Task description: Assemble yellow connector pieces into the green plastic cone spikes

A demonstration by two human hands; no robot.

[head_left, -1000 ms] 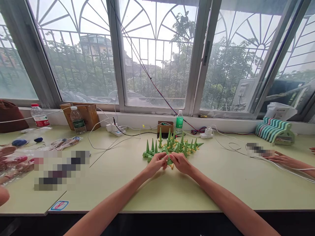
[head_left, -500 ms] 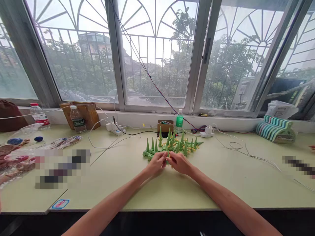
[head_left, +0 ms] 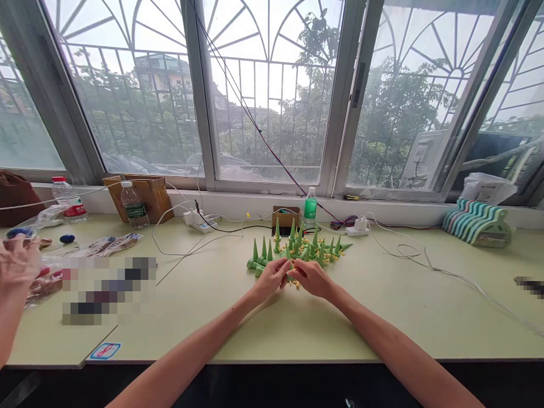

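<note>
My left hand point(head_left: 271, 280) and my right hand point(head_left: 312, 278) meet fingertip to fingertip over the pale green table point(head_left: 382, 317). Both are closed in a pinch on a small green cone piece point(head_left: 290, 276), mostly hidden by the fingers. Just beyond them lies a cluster of green cones point(head_left: 297, 249), several upright and some lying flat, mixed with small yellow pieces point(head_left: 295, 285).
Another person's hand point(head_left: 17, 263) is at the left edge over clear bags of red items point(head_left: 40, 280). Water bottles point(head_left: 134, 207), a cardboard box point(head_left: 148, 195), a power strip point(head_left: 198, 222), cables point(head_left: 408, 252) and a striped stack point(head_left: 474, 222) line the back by the window sill.
The other person's hand has come into view at the left. The hand seen at the right a second ago has left. My hands stay pinched together at the cones.
</note>
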